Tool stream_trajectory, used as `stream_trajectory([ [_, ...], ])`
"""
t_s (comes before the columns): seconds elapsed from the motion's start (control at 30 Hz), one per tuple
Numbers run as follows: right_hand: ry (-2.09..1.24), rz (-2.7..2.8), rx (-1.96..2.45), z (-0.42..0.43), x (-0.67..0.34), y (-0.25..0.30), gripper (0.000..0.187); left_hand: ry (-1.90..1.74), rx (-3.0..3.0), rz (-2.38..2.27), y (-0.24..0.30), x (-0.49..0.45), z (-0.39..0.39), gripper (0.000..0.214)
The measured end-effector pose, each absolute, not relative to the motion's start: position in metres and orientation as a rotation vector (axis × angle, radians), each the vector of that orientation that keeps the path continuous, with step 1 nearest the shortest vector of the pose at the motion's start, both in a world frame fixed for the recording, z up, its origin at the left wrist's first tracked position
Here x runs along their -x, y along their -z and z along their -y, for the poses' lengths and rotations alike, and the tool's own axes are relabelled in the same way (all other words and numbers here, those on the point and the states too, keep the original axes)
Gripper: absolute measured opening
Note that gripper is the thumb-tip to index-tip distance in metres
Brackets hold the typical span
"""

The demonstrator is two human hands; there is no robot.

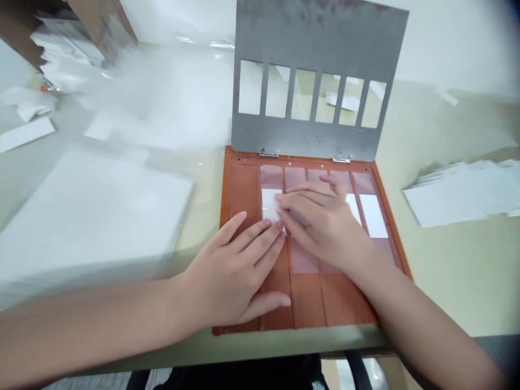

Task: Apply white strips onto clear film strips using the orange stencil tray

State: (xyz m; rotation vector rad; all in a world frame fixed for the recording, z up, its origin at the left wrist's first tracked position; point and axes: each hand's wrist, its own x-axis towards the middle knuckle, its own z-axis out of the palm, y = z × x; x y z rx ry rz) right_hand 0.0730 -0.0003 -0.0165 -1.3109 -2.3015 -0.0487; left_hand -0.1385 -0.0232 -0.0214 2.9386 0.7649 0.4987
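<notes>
Left hand [227, 276] flat on a slotted orange board [244, 195], fingers slightly apart and curved, fingertips at the lower edge of a matt white rectangular piece [271, 205], thumb stretched out low across the ridged orange surface, no clamp on anything. Right hand [320, 225] just beside it at two o'clock from the left, fingers [300, 208] close together and lying across the white piece, one finger lifted toward the far end of the slots. White piece seated in the leftmost glossy pinkish strip of the board, near its centre. Two more white rectangles [372, 215] at the board's two o'clock, in slots past the right hand. Thin grey metal plate [312, 32] with six rectangular windows upright at twelve o'clock, joined by two steel hinges [269, 153]. Fanned white sheets [459, 195] at three o'clock on the pale green tabletop [447, 292], blurred white stack [89, 222] at nine o'clock
</notes>
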Motion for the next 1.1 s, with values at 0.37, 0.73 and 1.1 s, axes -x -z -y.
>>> stream_trajectory([
  [0.37, 0.117, 2.333, 1.432, 0.0000, -0.0730, 0.0140, 0.016, -0.560, -2.911, -0.727, 0.0211, 0.1384, 0.0203, 0.063],
  [0.73, 0.208, 2.401, 1.394, -0.0015, -0.0772, 0.0158, 0.014, -0.559, -2.953, -0.741, 0.0194, 0.1378, 0.0205, 0.062],
  [1.1, 0.071, 2.425, 1.469, -0.0018, -0.0747, 0.0169, 0.013, -0.536, -2.960, -0.744, 0.0209, 0.1391, 0.0213, 0.062],
])
